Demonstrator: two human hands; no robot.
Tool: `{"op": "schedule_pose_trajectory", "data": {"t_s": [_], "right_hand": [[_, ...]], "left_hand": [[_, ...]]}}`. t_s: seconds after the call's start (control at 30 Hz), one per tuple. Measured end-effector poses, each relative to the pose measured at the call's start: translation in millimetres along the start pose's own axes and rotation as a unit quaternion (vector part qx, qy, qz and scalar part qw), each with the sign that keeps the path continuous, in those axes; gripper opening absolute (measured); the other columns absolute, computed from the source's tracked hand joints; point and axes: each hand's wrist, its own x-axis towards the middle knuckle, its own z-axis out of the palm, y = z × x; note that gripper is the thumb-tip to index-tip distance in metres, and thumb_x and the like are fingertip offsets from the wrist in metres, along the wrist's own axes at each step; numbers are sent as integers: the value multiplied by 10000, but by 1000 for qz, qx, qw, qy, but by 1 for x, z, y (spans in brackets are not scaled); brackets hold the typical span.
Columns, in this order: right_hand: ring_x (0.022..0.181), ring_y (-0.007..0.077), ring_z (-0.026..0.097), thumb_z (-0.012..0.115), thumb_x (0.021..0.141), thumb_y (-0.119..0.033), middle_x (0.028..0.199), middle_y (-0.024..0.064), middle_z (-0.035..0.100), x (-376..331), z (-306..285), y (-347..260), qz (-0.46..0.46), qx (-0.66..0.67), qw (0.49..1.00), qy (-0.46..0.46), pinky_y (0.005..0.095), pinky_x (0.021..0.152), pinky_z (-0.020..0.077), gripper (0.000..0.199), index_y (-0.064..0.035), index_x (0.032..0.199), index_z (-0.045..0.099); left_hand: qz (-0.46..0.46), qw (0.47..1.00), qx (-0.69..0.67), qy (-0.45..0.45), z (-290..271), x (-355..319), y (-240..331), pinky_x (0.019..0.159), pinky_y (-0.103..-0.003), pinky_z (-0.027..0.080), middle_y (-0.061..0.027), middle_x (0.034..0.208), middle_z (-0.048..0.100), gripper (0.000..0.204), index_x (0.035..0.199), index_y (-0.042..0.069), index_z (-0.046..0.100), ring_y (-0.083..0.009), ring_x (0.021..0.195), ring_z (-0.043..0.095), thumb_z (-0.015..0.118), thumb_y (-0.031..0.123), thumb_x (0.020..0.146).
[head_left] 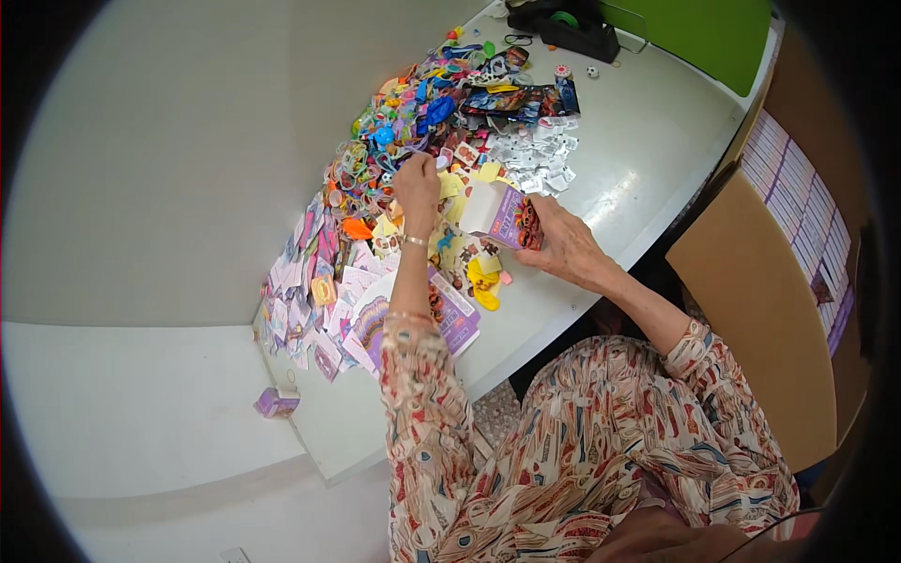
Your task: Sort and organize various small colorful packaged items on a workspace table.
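Note:
My right hand (570,246) grips a small purple printed cardboard box (507,218) by its right end, above the white table. The box's white end flap stands open on the left. My left hand (419,188) hovers over the heap of small colourful toys (380,141), fingers curled together; whatever they may hold is hidden. Beneath and between my hands lie yellow paper pieces (450,185), printed stickers and a blue figure (447,239). Close to the box are yellow balloon-like pieces (484,281).
Small white packets (535,155) and dark foil packets (526,101) lie behind the box. Flat purple printed cards (375,324) spread near left. A black tape dispenser (572,28) stands far back. At right, an open carton (760,310) holds rows of purple-white boxes (798,202).

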Motion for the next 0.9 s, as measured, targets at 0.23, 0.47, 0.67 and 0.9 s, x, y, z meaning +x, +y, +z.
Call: {"op": "schedule_pose_trajectory", "data": {"t_s": [0.23,0.47,0.67,0.9], "right_hand": [[1039,374,550,727,749,-334,1120,236,525,-3,-13,5,28,3,999,-15,426,913,448,765,41,1308,365],[1118,382,494,735,746,-291,1139,232,491,1,-12,5,43,-23,998,-37,440,943,424,730,40,1283,367],[1111,381,508,747,723,-226,1165,241,495,1,1,3,-19,-8,1000,-14,431,950,427,720,49,1280,383],[1046,373,547,738,715,-221,1136,242,513,-10,-5,10,-2,14,1000,-15,409,896,455,719,43,1290,395]], "left_hand": [[91,972,218,-7,50,9,-32,732,-465,503,-190,912,674,188,903,45,685,-371,863,627,676,203,800],[18,996,68,54,20,7,-31,681,-414,498,-213,797,666,206,903,18,698,-354,733,643,613,200,856],[52,995,10,82,3,-11,-31,677,-387,495,-174,836,685,214,941,56,706,-334,732,652,601,225,865],[28,991,130,5,-88,-27,-86,660,-454,490,-184,776,655,183,837,47,694,-377,745,629,621,213,813]]}}
